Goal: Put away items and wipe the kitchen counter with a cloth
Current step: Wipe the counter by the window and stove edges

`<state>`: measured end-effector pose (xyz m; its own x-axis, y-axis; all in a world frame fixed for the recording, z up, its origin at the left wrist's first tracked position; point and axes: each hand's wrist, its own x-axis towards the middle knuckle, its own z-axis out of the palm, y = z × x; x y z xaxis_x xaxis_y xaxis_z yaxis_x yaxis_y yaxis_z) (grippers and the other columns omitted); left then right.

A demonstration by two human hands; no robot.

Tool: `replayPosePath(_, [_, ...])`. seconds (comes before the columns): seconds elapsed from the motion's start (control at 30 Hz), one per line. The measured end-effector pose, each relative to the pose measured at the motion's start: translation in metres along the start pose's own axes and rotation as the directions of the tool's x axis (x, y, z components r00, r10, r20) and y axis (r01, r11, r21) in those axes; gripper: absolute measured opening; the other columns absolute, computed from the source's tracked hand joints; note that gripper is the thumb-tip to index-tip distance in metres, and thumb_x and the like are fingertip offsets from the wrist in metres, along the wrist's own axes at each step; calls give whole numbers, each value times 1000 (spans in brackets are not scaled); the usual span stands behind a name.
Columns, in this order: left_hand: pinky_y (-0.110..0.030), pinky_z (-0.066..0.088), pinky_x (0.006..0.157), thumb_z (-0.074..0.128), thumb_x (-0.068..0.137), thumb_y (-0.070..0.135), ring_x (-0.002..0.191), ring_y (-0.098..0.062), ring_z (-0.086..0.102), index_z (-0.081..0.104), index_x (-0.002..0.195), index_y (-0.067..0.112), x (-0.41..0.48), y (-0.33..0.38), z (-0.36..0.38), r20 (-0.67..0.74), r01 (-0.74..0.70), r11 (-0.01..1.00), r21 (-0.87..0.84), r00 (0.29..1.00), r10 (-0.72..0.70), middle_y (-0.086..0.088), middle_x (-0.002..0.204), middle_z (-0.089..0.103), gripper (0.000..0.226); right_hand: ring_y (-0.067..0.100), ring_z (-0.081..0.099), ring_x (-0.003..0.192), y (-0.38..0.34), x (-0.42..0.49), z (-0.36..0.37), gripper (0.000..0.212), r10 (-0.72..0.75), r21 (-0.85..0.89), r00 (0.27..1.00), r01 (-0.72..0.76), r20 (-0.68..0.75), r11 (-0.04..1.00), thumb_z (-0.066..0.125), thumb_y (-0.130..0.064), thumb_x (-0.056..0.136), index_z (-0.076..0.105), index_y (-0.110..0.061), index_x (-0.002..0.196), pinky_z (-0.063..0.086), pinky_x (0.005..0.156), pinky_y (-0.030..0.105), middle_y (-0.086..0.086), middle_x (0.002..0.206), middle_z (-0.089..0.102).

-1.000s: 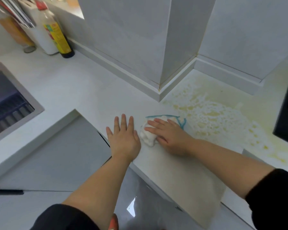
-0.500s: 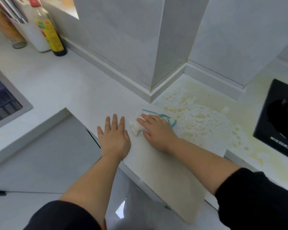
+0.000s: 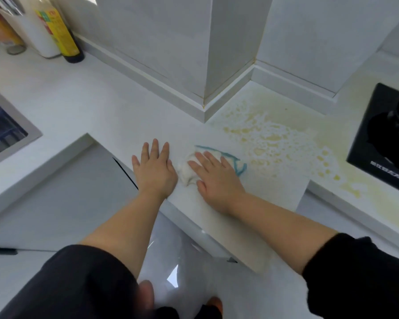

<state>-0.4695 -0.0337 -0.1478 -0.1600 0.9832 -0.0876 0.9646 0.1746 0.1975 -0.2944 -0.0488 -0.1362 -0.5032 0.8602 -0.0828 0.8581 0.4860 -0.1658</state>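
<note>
A white cloth (image 3: 186, 169) with a teal edge lies bunched on the white kitchen counter (image 3: 97, 104) near its front corner. My right hand (image 3: 214, 178) presses flat on the cloth with straight fingers and covers most of it. My left hand (image 3: 154, 169) rests flat on the bare counter just left of the cloth, fingers straight and spread. A wide patch of yellowish foamy residue (image 3: 283, 143) spreads over the counter to the right of the cloth, reaching toward the stove.
A black gas stove (image 3: 382, 143) sits at the right edge. A sink (image 3: 7, 132) is sunk into the counter at the left. A dark sauce bottle (image 3: 62, 35) with a yellow label and a white container (image 3: 40, 31) stand at the back left. A wall column juts out behind.
My hands and the cloth keep the same pose against each other. The view has shifted, so the stove shows more at the right and the sink less at the left.
</note>
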Motion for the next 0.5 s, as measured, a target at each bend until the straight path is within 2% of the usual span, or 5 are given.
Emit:
replayPosePath(0.17, [-51, 1, 117, 20, 100, 31, 147, -21, -3, 14, 152, 27, -2, 2, 0, 5, -7, 1000, 17, 1000, 6, 1, 161, 3, 52, 24, 38, 136, 38, -125, 10, 52, -355, -88, 934, 357, 45, 930, 41, -33, 87, 40, -28, 139, 27, 106, 46, 2, 149, 39])
replayPosePath(0.23, [-51, -1, 117, 19, 100, 32, 147, -22, -5, 13, 152, 25, -3, 3, 0, 3, -19, 1000, 21, 1000, 19, -1, 161, 2, 53, 23, 40, 135, 63, -125, 1, 53, -356, -149, 927, 371, 120, 917, 38, -33, 87, 39, -28, 139, 30, 106, 47, 2, 149, 39])
replayPosePath(0.33, [-50, -2, 117, 17, 100, 35, 147, -22, -7, 12, 152, 22, -5, 5, 1, 12, -70, 996, 50, 998, 69, -4, 161, -2, 55, 24, 27, 142, 79, -96, -11, 55, -36, -99, 997, 42, 61, 994, 26, -35, 91, 34, -27, 145, 22, 110, 53, 1, 155, 28])
replayPosePath(0.4, [-48, 0, 118, 17, 100, 35, 147, -22, -7, 13, 152, 22, -6, 5, 2, 19, -117, 991, 60, 993, 116, -4, 161, -2, 54, 21, 14, 146, 67, -80, -9, 51, 253, -3, 967, -253, -15, 967, 27, -32, 97, 26, -29, 149, 9, 115, 49, -2, 159, 16])
replayPosePath(0.5, [-45, 0, 118, 18, 101, 33, 147, -22, -7, 13, 152, 20, -7, 6, 2, 40, -236, 969, 70, 972, 233, -4, 161, -3, 53, 26, 25, 143, 23, -88, 9, 51, 254, 19, 961, -254, -110, 967, 30, -31, 94, 37, -27, 144, 19, 112, 52, 3, 155, 27])
